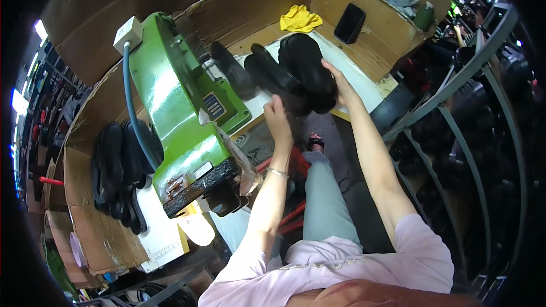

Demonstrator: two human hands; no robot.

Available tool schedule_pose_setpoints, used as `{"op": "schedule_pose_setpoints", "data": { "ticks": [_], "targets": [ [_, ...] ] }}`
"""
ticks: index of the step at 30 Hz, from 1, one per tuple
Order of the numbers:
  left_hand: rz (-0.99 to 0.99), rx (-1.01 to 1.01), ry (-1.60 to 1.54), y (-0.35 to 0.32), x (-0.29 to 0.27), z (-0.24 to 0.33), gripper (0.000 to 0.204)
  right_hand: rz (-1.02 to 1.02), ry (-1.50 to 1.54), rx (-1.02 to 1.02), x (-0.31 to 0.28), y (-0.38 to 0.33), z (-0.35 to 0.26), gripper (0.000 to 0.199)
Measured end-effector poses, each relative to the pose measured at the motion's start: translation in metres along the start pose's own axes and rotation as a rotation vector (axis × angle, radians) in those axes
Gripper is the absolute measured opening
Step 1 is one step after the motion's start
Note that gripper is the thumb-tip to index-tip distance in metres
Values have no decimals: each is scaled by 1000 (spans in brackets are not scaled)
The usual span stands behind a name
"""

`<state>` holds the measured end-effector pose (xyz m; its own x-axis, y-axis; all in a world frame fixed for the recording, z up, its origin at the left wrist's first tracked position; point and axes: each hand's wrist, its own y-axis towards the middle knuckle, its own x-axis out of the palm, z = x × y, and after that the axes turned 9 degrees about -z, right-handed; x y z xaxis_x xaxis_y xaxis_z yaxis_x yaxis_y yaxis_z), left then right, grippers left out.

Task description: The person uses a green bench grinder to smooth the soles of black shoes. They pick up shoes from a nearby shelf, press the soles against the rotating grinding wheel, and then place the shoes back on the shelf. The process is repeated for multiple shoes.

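Several black shoe soles (307, 68) stand bunched together at the near edge of a white tabletop, some blurred. My right hand (343, 86) grips the right side of this bunch, its fingers partly hidden by it. To the left of the bunch is my left hand (277, 118), closed with its thumb side up. It is close to the blurred lower end of a sole; whether anything is inside its fingers is hidden. Another black sole (232, 68) leans beside the green machine (170, 91), which stands to the left of my left hand.
Cardboard walls (250, 3) surround the tabletop. Toward the back are a yellow cloth (300, 19) and a dark rectangular block (349, 23). More black soles (114, 162) pile up left of the machine. A grey metal rack (446, 102) with dark items curves along the right.
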<state>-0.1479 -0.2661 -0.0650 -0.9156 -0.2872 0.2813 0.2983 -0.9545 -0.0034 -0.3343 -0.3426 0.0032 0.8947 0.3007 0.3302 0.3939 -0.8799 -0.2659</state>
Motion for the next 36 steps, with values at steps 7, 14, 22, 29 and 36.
{"op": "schedule_pose_setpoints", "data": {
  "ticks": [7,14,22,29,36],
  "targets": [
    [-82,-230,220,23,33,38,119,274,-199,-146,4,-63,45,121],
    [-616,-215,-33,-57,6,49,100,357,-142,-208,65,-164,66,110],
    [-1184,-186,140,-257,51,0,106,721,43,-570,51,-410,196,109],
    [-1717,-352,41,-404,180,-58,112,1413,-37,-717,20,-572,242,93],
    [-1835,-596,-58,-497,328,-106,110,1615,239,-722,-81,-662,211,92]
  ]
}}
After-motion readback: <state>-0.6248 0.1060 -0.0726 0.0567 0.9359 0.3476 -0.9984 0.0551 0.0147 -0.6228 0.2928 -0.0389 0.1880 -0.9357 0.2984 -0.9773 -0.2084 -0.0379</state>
